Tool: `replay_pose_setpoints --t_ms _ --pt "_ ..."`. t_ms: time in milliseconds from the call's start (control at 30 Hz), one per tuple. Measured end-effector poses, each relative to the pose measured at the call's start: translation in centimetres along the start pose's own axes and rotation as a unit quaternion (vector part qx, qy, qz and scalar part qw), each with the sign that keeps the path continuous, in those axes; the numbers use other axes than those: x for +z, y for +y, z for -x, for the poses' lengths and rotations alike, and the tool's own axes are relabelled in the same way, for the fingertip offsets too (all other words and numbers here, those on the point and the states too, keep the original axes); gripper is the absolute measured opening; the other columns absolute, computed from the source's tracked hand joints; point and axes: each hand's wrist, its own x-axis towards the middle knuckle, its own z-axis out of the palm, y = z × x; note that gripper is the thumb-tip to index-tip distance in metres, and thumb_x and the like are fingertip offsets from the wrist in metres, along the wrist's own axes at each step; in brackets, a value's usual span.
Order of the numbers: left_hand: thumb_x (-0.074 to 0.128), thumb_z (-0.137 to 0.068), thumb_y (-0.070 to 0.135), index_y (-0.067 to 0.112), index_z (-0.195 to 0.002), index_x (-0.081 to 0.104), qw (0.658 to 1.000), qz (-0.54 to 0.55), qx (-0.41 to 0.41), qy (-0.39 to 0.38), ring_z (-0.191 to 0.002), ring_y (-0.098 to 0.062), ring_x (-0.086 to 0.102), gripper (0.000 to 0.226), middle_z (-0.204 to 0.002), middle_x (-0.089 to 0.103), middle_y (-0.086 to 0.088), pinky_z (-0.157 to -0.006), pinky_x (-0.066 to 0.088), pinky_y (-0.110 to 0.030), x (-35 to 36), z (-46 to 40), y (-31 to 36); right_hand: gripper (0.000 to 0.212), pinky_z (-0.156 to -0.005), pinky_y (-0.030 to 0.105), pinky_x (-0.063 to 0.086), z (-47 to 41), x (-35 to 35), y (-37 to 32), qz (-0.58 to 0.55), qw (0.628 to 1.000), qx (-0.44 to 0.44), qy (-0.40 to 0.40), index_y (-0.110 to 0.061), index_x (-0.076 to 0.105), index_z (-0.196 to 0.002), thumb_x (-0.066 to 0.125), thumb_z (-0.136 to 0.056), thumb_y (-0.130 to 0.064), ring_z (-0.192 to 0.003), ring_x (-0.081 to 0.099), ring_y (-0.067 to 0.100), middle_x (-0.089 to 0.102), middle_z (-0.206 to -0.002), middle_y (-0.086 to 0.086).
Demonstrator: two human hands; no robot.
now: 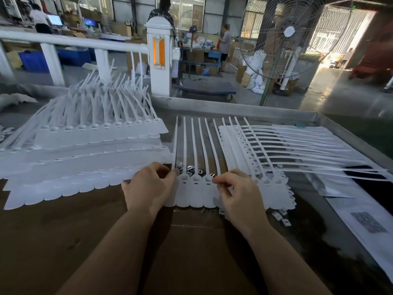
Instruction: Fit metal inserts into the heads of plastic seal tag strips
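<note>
Both hands work a row of seal tag strips at the desk's middle. The left hand rests curled on the row's 9 o'clock end; the right hand pinches a metal insert at one strip head. More inserts lie just toward 12 o'clock.

Ahead of you: a workshop hall with a grey concrete floor. A white railing runs to a white post with an orange panel. A large pedestal fan stands right of it. Daylight floods through a strip-curtained doorway. A flat trolley sits mid-floor; blue crates sit at far left.
</note>
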Motion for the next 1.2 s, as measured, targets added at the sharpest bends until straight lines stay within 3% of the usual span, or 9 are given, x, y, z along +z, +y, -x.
replay_pose_setpoints --t_ms 100,400,633,867,1200 --pt "0.059 -0.084 0.051 0.032 -0.093 0.062 1.0 0.002 0.012 -0.001 -0.082 -0.01 0.046 0.02 -0.08 0.055 0.015 -0.097 0.025 -0.041 -0.1 0.2 -0.3 0.014 -0.082 0.018 0.045 0.4 0.0 0.0 -0.007 1.0 -0.009 -0.025 -0.012 0.071 -0.092 0.062 -0.085 -0.006 -0.09 0.055 0.011 0.064 -0.092 -0.001" --pt "0.058 -0.086 0.048 0.028 -0.097 0.063 1.0 0.007 0.024 0.002 -0.082 -0.01 0.046 0.024 -0.08 0.054 0.015 -0.094 0.025 -0.039 0.1 0.2 -0.5 0.017 -0.089 0.032 0.043 0.7 -0.8 -0.4 -0.024 0.987 -0.076 -0.14 -0.02 0.07 -0.08 0.065 -0.081 -0.004 -0.088 0.05 0.002 0.055 -0.085 -0.017" --pt "0.058 -0.086 0.048 0.028 -0.096 0.063 1.0 0.011 0.026 0.002 -0.083 -0.01 0.048 0.023 -0.082 0.057 0.014 -0.098 0.026 -0.041 0.0 0.2 -0.6 0.015 -0.089 0.029 0.042 0.6 -1.3 -0.2 -0.016 0.975 -0.086 -0.203 -0.026 0.073 -0.091 0.065 -0.084 -0.015 -0.094 0.043 0.0 0.054 -0.092 -0.017" --pt "0.058 -0.086 0.047 0.028 -0.097 0.063 1.0 0.011 0.028 -0.001 -0.088 -0.014 0.054 0.022 -0.083 0.057 0.013 -0.093 0.026 -0.038 -0.2 0.3 -0.6 0.009 -0.083 0.013 0.036 0.6 -1.2 -0.4 -0.024 0.974 -0.093 -0.204 -0.024 0.073 -0.089 0.069 -0.081 -0.021 -0.091 0.044 -0.004 0.052 -0.089 -0.019" --pt "0.058 -0.086 0.048 0.029 -0.097 0.063 1.0 0.001 0.027 0.0 -0.088 -0.014 0.053 0.023 -0.082 0.056 0.013 -0.096 0.027 -0.04 -0.1 0.3 -0.5 0.012 -0.086 0.021 0.039 0.6 -0.8 -0.7 -0.026 0.972 -0.109 -0.207 -0.025 0.071 -0.092 0.068 -0.081 -0.028 -0.09 0.043 -0.003 0.047 -0.086 -0.023"
